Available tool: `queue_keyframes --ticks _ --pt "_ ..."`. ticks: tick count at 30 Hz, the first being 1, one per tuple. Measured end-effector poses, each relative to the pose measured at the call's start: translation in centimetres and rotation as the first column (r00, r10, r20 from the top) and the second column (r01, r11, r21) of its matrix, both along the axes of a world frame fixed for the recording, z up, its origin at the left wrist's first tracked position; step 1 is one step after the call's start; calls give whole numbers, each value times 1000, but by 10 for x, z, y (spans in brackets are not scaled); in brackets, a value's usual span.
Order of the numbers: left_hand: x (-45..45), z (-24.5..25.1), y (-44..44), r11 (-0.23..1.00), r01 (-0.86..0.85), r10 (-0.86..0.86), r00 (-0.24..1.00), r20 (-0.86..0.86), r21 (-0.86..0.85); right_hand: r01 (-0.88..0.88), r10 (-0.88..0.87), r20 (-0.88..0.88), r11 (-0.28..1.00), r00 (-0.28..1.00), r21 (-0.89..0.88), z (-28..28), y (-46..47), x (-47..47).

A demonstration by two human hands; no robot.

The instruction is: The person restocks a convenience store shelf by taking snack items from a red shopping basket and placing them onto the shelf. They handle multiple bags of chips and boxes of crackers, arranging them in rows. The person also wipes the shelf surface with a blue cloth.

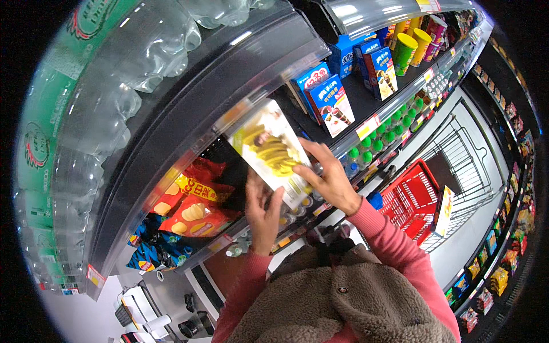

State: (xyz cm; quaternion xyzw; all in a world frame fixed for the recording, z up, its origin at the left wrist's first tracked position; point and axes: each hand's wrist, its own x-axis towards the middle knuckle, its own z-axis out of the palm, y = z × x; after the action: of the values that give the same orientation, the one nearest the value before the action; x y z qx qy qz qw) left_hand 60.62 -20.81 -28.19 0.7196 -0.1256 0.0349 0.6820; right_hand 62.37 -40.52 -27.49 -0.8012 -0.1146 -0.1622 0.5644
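Observation:
A white snack box point(272, 154) with a picture of yellow-green rolls is held up in front of the shelf, tilted and slightly blurred. My right hand point(328, 178) grips its right edge, thumb on the printed face. At the lower left edge, my left hand point(263, 210) has its thumb near the front and its fingers partly hidden behind the box. Just beyond the box, blue wafer-roll boxes point(330, 105) stand on the black shelf. Red potato chip bags point(197, 214) lie to the left of my left hand.
On my right, a red shopping basket point(407, 201) sits at a wire cart point(467, 167), with a white-and-yellow box point(444, 210) at its side. Green-capped bottles point(388, 137) line a lower shelf. Packs of clear bottles point(98, 103) fill the upper shelf on the left.

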Motion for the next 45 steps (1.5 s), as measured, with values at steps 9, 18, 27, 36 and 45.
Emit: queue_keyframes --ticks 9,18,27,36,45 --pt "53 -4 16 889 -262 227 965 133 375 69 -80 151 995 985 76 -10 38 64" --pt "73 -10 13 890 -308 272 950 151 336 89 -94 173 995 980 35 -23 46 89" --pt "78 -12 13 896 -290 276 957 90 336 55 -56 30 998 998 18 -25 46 89" --pt "73 -16 19 803 -356 323 934 153 477 129 -129 170 992 977 10 -28 21 52" --pt "10 -17 17 745 -383 214 913 348 546 481 -497 -159 867 853 -127 -127 -118 -110"
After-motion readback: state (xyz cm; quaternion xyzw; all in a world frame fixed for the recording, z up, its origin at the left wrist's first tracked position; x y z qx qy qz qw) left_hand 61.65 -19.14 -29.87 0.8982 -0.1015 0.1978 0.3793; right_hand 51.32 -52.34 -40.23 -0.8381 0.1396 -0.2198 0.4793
